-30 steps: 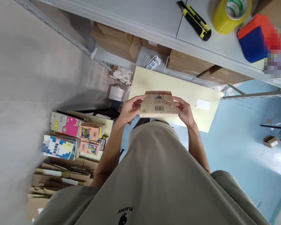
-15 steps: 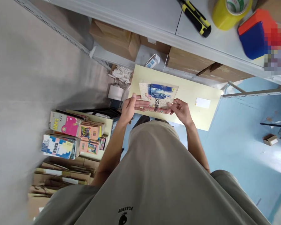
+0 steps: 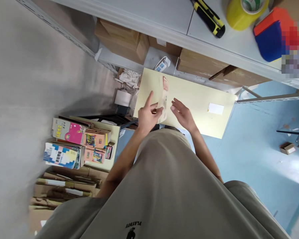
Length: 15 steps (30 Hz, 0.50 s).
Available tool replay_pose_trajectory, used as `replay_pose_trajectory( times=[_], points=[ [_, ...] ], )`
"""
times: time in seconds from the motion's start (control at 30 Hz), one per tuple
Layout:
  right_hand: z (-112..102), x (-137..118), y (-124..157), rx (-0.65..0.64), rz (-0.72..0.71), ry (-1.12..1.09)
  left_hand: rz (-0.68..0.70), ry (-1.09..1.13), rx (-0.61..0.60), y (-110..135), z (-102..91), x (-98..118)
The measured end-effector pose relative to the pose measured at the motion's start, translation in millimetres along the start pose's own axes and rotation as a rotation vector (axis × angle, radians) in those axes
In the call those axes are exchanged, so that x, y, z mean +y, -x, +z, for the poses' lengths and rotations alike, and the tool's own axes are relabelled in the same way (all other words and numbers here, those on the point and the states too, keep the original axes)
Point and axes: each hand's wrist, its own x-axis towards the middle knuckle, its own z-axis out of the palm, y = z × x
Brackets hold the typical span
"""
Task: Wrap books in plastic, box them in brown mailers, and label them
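Note:
My left hand [image 3: 149, 114] pinches a thin book [image 3: 164, 96] between thumb and fingers, its index finger pointing away from it. The book is tilted nearly edge-on and blurred, so its cover cannot be read. Just to the right, my right hand [image 3: 181, 113] is off the book, fingers extended and holding nothing. Both hands are over a pale yellow table [image 3: 189, 94]. A white card [image 3: 215, 108] lies on the table's right part.
Stacks of books [image 3: 67, 131] stand on a side table at left, above folded cardboard [image 3: 64, 186]. A grey shelf [image 3: 144, 16] crosses the top, bearing a box cutter [image 3: 209, 20] and yellow tape [image 3: 235, 16]. Cardboard boxes [image 3: 201, 63] and a power strip [image 3: 162, 64] sit underneath.
The book has turned from cover facing up to almost edge-on. My right hand has let go of it, and my left hand has moved right with it.

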Motion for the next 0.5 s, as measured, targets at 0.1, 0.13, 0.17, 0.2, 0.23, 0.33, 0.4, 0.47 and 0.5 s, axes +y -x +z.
replay_pose_trajectory(
  times=[0.1,0.13,0.17,0.2,0.23,0.33,0.4,0.47,0.5],
  points=[
    [19,-6,-2,0.036,-0.008,-0.054,0.073,-0.107,-0.045,18,20.6,9],
    [19,-6,-4,0.064,-0.01,-0.054,0.108,-0.099,-0.083,22,23.2,11],
    [17,-4,-6,0.086,-0.013,-0.063,0.144,-0.076,-0.109,25,23.0,12],
    [13,-2,-8,0.098,-0.02,-0.089,0.176,-0.048,-0.113,25,20.2,11],
    [8,0,-11,0.1,-0.029,-0.132,0.198,-0.026,-0.086,24,15.2,10],
    [-9,5,-15,0.079,-0.039,-0.301,0.175,0.014,0.099,12,-6.3,0],
    [-15,5,-15,0.074,-0.017,-0.375,0.107,0.099,0.112,3,-18.0,-7],
    [-17,4,-11,0.074,0.006,-0.411,0.043,0.219,0.036,-2,-23.4,-13],
    [-17,4,-9,0.076,0.014,-0.423,0.02,0.27,0.0,-3,-23.7,-16]
  ],
)
